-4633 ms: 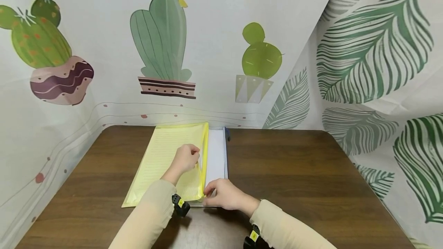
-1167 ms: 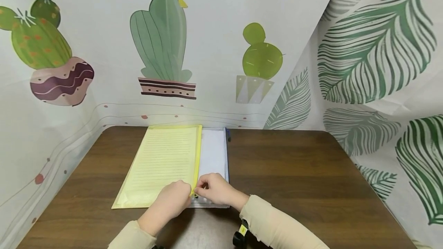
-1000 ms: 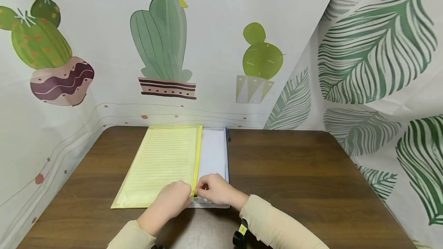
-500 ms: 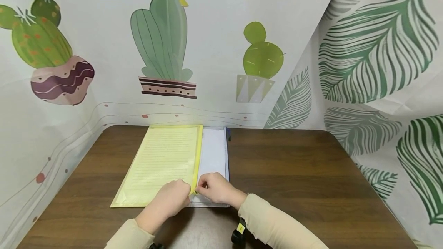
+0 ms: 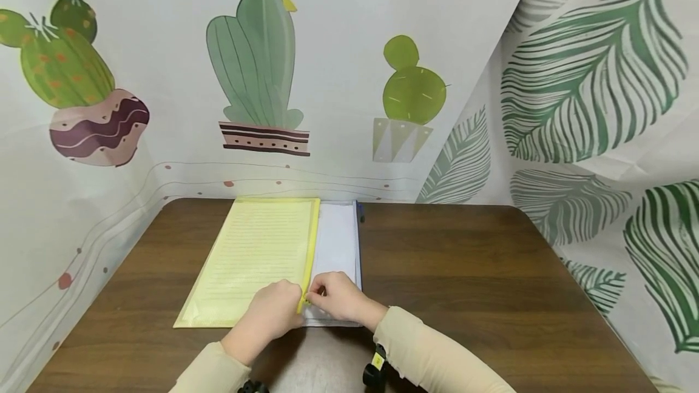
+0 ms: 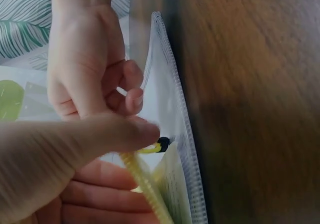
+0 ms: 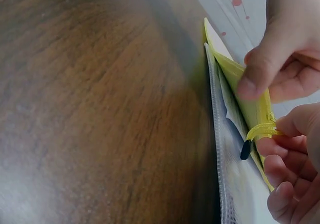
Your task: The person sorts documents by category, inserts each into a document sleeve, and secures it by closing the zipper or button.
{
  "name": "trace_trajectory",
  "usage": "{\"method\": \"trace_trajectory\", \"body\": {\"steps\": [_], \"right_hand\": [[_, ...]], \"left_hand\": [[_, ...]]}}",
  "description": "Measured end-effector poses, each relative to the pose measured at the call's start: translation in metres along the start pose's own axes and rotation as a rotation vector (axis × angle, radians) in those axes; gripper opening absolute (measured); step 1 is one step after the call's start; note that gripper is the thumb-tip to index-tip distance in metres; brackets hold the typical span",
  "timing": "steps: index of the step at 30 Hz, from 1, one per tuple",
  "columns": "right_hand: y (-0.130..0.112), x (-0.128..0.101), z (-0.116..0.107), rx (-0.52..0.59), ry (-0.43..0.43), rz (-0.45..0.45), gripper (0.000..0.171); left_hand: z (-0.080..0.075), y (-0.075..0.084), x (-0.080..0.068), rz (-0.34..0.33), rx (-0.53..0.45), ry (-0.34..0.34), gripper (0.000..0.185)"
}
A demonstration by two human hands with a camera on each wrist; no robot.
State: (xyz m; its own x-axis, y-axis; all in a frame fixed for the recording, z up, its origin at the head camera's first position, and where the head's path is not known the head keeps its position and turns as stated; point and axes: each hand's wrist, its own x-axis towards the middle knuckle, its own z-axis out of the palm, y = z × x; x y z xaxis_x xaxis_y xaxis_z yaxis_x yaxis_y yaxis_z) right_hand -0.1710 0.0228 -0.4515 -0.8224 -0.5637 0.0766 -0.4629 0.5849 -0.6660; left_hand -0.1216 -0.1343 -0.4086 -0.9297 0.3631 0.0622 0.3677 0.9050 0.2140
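Fingers of my right hand [image 5: 340, 297] pinch the yellow zipper pull [image 7: 260, 130], its tip black, at the near end of the yellow mesh zip pouch [image 5: 256, 259]. My left hand [image 5: 271, 314] grips the pouch's corner beside it. Lined paper shows through the thin, flat pouch, which overlaps a clear mesh pouch [image 5: 338, 241] on the dark wood-grain counter [image 5: 464, 272].

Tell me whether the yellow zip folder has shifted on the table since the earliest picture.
Yes. The yellow zip folder slid left: more of the white folder under it shows, and its near-left corner lies closer to the table edge.
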Motion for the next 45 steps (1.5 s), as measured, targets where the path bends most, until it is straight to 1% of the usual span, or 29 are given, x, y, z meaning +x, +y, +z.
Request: {"method": "trace_trajectory", "body": {"steps": [3, 8, 11, 22, 27, 31, 35, 39, 45], "right_hand": [[-0.001, 0.000, 0.000, 0.018, -0.006, 0.001, 0.014], [-0.003, 0.001, -0.001, -0.002, -0.004, -0.001, 0.013], [-0.003, 0.002, 0.000, -0.006, -0.005, 0.003, 0.013], [-0.002, 0.007, 0.000, 0.050, -0.001, 0.024, 0.013], [0.001, 0.009, -0.001, 0.015, 0.016, 0.030, 0.013], [0.003, 0.010, 0.000, -0.014, 0.022, 0.040, 0.014], [0.005, 0.010, 0.000, -0.045, 0.019, 0.040, 0.015], [0.006, 0.011, 0.001, -0.101, 0.031, 0.030, 0.013], [0.009, 0.014, -0.001, -0.149, 0.041, 0.023, 0.012]], "left_hand": [[0.001, 0.001, 0.001, -0.010, 0.022, 0.024, 0.023], [-0.001, 0.002, 0.002, -0.047, 0.043, 0.025, 0.016], [-0.003, 0.002, 0.001, -0.054, 0.049, 0.020, 0.015], [-0.008, 0.002, 0.000, -0.059, 0.021, -0.005, 0.017], [-0.007, 0.004, 0.000, -0.058, -0.010, -0.027, 0.019], [-0.003, 0.004, -0.001, -0.049, -0.004, -0.034, 0.019], [0.002, 0.005, -0.001, -0.034, 0.040, -0.016, 0.020], [0.005, 0.006, -0.002, -0.001, 0.067, -0.002, 0.019], [0.007, 0.006, -0.002, 0.011, 0.061, 0.001, 0.018]]}}
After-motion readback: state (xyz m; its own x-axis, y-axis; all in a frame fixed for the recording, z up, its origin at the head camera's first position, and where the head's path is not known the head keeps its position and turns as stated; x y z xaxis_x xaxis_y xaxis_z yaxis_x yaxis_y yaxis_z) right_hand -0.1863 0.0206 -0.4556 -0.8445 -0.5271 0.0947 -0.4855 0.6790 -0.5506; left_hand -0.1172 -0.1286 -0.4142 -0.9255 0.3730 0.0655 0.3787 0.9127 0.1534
